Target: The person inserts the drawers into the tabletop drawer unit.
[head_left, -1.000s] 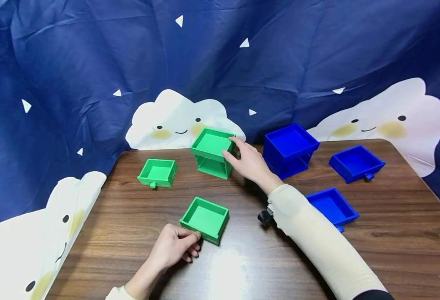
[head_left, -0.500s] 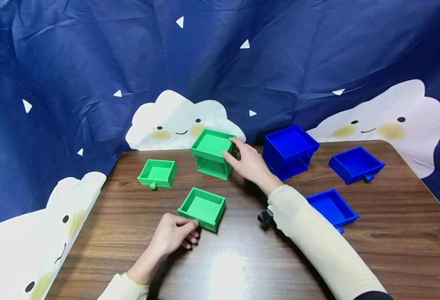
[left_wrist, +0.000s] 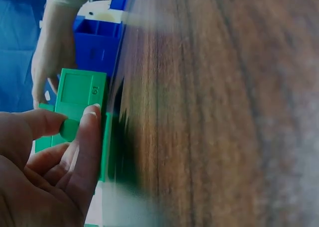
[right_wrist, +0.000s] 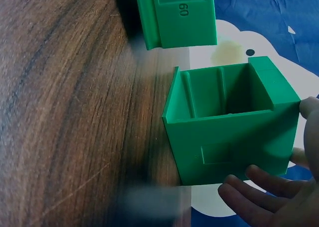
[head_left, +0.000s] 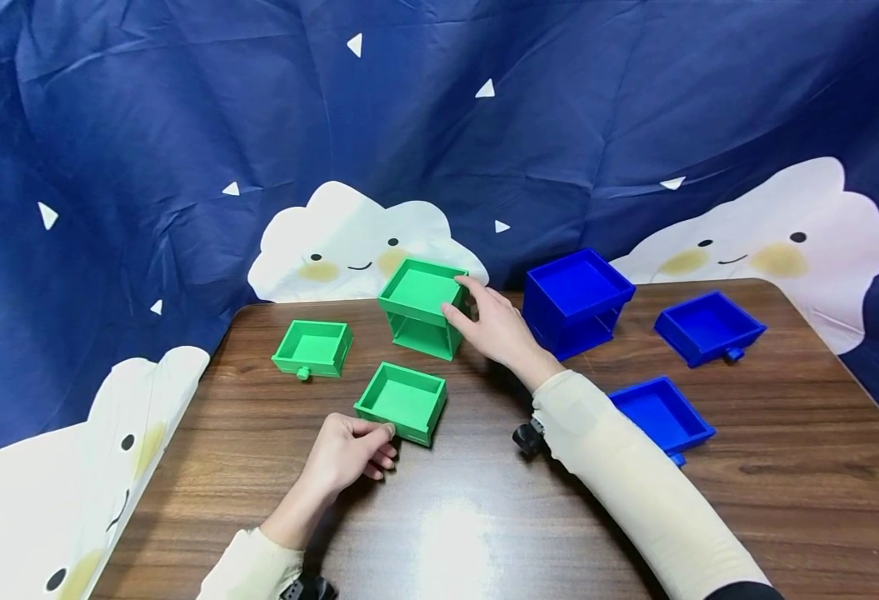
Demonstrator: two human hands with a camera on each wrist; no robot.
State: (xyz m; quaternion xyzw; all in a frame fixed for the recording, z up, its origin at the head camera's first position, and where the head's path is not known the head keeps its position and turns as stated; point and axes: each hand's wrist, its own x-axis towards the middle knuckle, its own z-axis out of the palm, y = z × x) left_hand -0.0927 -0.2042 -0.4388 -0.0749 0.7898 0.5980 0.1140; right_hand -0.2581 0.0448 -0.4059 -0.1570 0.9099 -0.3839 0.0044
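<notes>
A green drawer [head_left: 402, 404] sits on the table in front of the green cabinet frame [head_left: 420, 304], its knob towards me. My left hand [head_left: 349, 450] pinches that round knob [left_wrist: 69, 130] between thumb and fingers, as the left wrist view shows. The frame has a shallow tray top and an open front with a hollow inside [right_wrist: 234, 90]. My right hand [head_left: 491, 325] holds the frame by its upper right side, thumb near the front corner and fingers against the side wall. A second green drawer [head_left: 313, 348], with its knob facing forward, lies to the left.
A blue cabinet frame [head_left: 577, 300] stands right of the green one. Two blue drawers lie apart to its right, one blue drawer [head_left: 709, 329] farther back and another blue drawer [head_left: 664, 414] partly behind the right sleeve [head_left: 619, 458]. A dark blue cloud-print curtain [head_left: 409, 100] hangs behind the table [head_left: 806, 475].
My left hand has slid the green drawer away from me, nearer the green cabinet frame. The right hand stays at the frame, which keeps its place.
</notes>
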